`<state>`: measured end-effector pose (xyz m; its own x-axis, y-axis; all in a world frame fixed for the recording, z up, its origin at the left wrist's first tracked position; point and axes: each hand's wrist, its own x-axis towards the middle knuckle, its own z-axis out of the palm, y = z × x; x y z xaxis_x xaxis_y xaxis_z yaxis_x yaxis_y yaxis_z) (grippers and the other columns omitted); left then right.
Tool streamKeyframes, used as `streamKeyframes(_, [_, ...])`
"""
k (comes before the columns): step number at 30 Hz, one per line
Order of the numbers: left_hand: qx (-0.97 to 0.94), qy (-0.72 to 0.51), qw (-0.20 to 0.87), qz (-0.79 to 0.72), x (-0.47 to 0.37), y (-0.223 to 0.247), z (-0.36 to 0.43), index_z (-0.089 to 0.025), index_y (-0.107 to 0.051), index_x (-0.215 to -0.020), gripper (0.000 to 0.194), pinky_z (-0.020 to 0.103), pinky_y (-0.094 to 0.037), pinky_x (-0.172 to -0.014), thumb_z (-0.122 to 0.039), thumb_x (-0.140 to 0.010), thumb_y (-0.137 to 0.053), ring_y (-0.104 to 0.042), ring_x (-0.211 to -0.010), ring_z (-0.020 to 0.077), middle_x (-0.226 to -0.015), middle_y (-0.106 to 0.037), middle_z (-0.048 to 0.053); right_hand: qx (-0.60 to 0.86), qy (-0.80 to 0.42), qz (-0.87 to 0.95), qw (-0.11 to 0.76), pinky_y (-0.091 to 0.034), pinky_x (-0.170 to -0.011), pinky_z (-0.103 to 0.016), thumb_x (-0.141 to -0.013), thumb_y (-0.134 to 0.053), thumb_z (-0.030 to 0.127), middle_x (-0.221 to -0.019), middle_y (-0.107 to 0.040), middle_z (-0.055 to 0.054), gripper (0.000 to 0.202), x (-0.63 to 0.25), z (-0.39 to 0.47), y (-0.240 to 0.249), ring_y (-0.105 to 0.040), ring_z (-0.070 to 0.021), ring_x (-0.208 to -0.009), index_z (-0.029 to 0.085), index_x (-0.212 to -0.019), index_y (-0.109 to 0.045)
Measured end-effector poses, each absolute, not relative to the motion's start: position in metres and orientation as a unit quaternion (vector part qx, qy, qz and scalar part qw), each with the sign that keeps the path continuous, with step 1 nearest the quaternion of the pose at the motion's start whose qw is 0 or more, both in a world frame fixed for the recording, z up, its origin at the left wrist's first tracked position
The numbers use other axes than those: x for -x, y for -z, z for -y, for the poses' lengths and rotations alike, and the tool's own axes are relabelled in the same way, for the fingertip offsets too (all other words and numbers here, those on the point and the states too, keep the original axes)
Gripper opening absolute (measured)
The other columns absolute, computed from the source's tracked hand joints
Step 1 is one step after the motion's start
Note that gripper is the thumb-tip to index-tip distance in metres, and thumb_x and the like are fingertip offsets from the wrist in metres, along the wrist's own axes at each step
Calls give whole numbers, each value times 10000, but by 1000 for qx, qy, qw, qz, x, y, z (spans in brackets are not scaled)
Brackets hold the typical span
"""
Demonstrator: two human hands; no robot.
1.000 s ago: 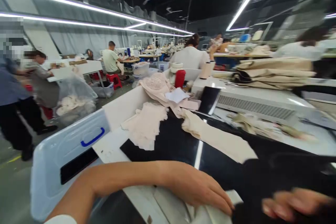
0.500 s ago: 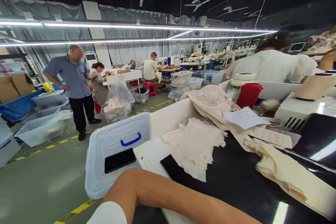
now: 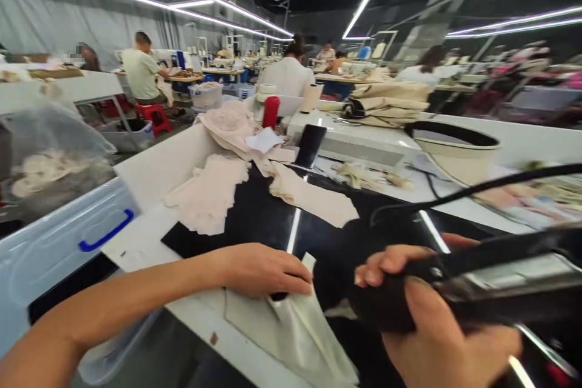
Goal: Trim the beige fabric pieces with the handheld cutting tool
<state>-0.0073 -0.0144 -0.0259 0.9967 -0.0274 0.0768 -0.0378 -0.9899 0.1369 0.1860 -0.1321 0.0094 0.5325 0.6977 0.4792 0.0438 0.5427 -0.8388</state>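
Note:
My left hand [image 3: 268, 270] is closed at the upper edge of a pale, slightly shiny fabric piece [image 3: 300, 327], fingers pressed together; the thumb is mostly hidden. This fabric lies over the near edge of the black tabletop [image 3: 268, 224]. At the right, my right hand [image 3: 450, 339] wraps round a thick black corded hand tool [image 3: 409, 291] with a metal-coloured strip along its body. Blur hides the tool's exact kind. Beyond my hands lie a stack of thin pale pink fabric pieces [image 3: 209, 194] and a longer cream fabric piece [image 3: 318, 194].
A phone [image 3: 311, 145] leans upright at the back of the table. Behind it are a thread cone [image 3: 311, 98], a red container [image 3: 271, 111] and folded beige fabric [image 3: 386, 103]. A cream visor [image 3: 459, 151] lies right. The tool's black cable [image 3: 500, 185] crosses there. Left stands a lidded plastic bin [image 3: 50, 254].
My view has swung to the right and down onto the table. Both hands now show, the left on pale fabric, the right round the black tool; before, only the left arm was visible.

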Motion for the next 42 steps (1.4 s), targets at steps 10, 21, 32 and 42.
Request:
streamKeyframes(10, [-996,-76,45,26,19,35,19,-302,-671,-1410,493,248,-609,-907,-33,-1009,-569,-668,-1290,217,-1441,-650,80,369,-238,445,780,-616,-575,-312,-865,-908,383,-799,-675,50,468,-176,128,-8,-642,-154,-605,325,-1233,-625])
streamKeyframes(21, [-994,-89,60,19,23,43,21,-311,-666,-1428,506,264,-593,-1008,-33,-1012,-594,-635,-1369,229,-1478,-633,85,356,-227,436,795,-622,-562,-299,-875,-895,339,-805,-689,60,478,-172,124,-10,-664,-149,-598,324,-1259,-612])
streamKeyframes(32, [-994,-82,74,15,21,40,22,-304,-661,-1446,548,301,-594,-1038,-17,-983,-598,-640,-1365,251,-1474,-636,103,364,-225,437,791,-602,-560,-310,-896,-845,283,-811,-694,62,441,-167,116,-8,-665,-155,-591,335,-1262,-604])
streamKeyframes(42, [-993,-82,82,-3,23,39,24,-319,-676,-1423,587,324,-606,-1022,14,-946,-600,-629,-1372,270,-1492,-607,123,363,-211,440,794,-597,-576,-303,-888,-816,240,-816,-687,71,446,-167,107,-8,-667,-143,-592,333,-1257,-584])
